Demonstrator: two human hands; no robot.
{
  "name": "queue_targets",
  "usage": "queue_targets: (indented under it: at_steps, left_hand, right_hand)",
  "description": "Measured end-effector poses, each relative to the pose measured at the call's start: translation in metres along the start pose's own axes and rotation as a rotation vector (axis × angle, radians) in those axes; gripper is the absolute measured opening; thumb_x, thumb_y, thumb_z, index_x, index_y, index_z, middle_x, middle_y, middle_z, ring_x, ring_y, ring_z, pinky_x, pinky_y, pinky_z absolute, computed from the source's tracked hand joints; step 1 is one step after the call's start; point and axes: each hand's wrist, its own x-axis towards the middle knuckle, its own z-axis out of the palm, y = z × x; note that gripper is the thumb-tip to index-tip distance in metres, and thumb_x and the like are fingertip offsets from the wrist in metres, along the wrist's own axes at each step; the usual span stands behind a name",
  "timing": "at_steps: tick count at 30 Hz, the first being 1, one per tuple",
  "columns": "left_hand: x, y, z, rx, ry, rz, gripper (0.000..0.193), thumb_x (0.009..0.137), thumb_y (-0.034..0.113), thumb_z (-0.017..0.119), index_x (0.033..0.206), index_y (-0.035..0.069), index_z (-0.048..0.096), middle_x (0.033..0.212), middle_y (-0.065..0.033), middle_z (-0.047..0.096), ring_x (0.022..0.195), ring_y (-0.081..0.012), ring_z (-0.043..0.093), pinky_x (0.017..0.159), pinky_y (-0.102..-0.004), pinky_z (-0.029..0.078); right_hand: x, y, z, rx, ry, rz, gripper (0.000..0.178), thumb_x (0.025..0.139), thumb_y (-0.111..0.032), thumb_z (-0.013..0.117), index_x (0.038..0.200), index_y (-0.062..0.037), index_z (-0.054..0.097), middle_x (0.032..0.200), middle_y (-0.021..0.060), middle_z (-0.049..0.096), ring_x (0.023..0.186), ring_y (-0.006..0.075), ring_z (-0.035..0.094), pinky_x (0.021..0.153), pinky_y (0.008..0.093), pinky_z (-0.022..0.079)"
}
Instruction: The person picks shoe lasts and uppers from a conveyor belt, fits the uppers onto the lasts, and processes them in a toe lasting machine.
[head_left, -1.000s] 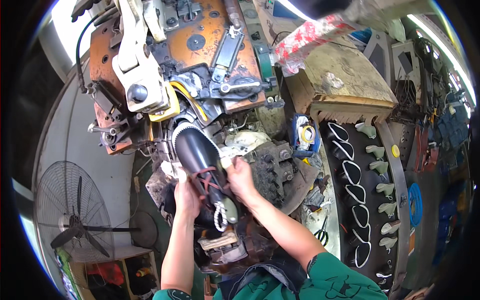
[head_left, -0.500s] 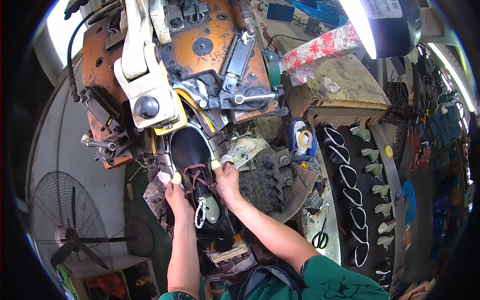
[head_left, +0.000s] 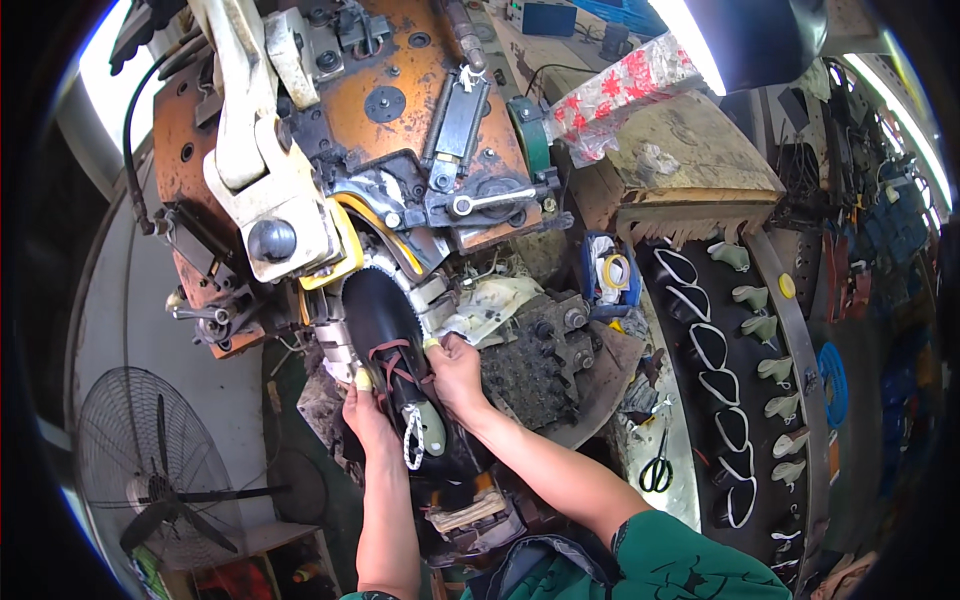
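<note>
A black shoe upper [head_left: 378,306] sits on a green shoe last [head_left: 431,430], with its toe under the machine's yellow-edged metal part [head_left: 341,250]. Reddish-brown laces [head_left: 393,354] cross its front, and a braided white loop [head_left: 413,440] hangs at the heel end. Metal pincers [head_left: 338,342] stand on both sides of the toe. My left hand [head_left: 371,412] is closed on the upper's left edge, its thumb wrapped in pale yellow tape. Closed on the right edge is my right hand [head_left: 458,378], its thumb also taped. The fingers underneath are hidden.
A standing fan [head_left: 150,485] is at the lower left. To the right, a rack [head_left: 640,470] carries scissors [head_left: 657,473], white looped strips [head_left: 709,345] and several green lasts [head_left: 752,297]. A blue bin [head_left: 611,272] holds tape. A lamp [head_left: 740,40] hangs at upper right.
The whole view has turned and shifted slightly. My left hand sits a little lower along the upper, and the white scrap by its thumb no longer shows. My right hand keeps its hold.
</note>
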Motion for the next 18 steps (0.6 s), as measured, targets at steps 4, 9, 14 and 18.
queue_targets:
  at_steps: [4,9,14,18]
  left_hand:
    - [-0.001,-0.005,-0.012,0.185,-0.011,0.027,0.02,0.096,0.009,0.051,0.107,-0.004,0.062,0.084,-0.0012,0.064,0.072,-0.0071,0.057,0.067,-0.0206,0.045]
    - [-0.017,-0.091,-0.205,1.306,-0.579,-0.162,0.028,0.093,0.018,0.046,0.11,0.001,0.061,0.1,-0.0156,0.064,0.092,-0.025,0.062,0.078,-0.034,0.048]
    - [-0.063,-0.128,-0.294,1.2,-0.484,-0.126,0.03,0.086,0.029,0.058,0.109,0.01,0.062,0.098,-0.0173,0.064,0.09,-0.0355,0.063,0.074,-0.0458,0.05]
    - [-0.096,-0.09,-0.264,1.063,-0.847,0.117,0.028,0.076,0.016,0.065,0.102,0.006,0.066,0.095,-0.0147,0.067,0.087,-0.0372,0.063,0.076,-0.0416,0.052]
  right_hand:
    - [-0.007,0.009,-0.026,0.051,0.007,0.065,0.016,0.094,-0.009,0.048,0.094,0.0032,0.058,0.078,0.0079,0.062,0.06,0.0113,0.057,0.051,0.024,0.047]
    - [-0.033,-0.004,-0.075,0.077,-0.026,0.288,0.018,0.097,-0.013,0.045,0.096,0.0041,0.051,0.081,0.0151,0.063,0.06,0.0164,0.061,0.045,0.0274,0.051]
    - [-0.041,-0.015,-0.087,-0.081,-0.148,0.232,0.017,0.098,-0.013,0.046,0.098,0.0032,0.052,0.082,0.0143,0.063,0.061,0.016,0.061,0.046,0.0272,0.052]
    - [-0.039,-0.029,-0.1,-0.066,-0.153,0.164,0.014,0.097,-0.01,0.047,0.097,0.0028,0.052,0.083,0.0122,0.063,0.06,0.0141,0.06,0.048,0.0257,0.05]
